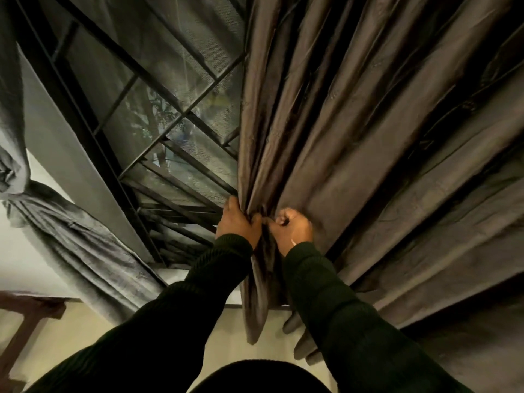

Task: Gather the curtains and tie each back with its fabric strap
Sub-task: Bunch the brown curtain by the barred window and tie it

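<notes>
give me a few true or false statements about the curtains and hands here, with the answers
1. Both hands grip the brown curtain. True: the left hand and right hand bunch its folds.
2. The grey curtain at the left hangs loose and spread out. False: it is already gathered and cinched at its middle.
3. The window behind has metal bars. True.
4. The brown curtain already covers the whole window. False: it covers only the right side; the window shows to its left.
5. The person wears short sleeves. False: dark long sleeves reach the wrists.
</notes>
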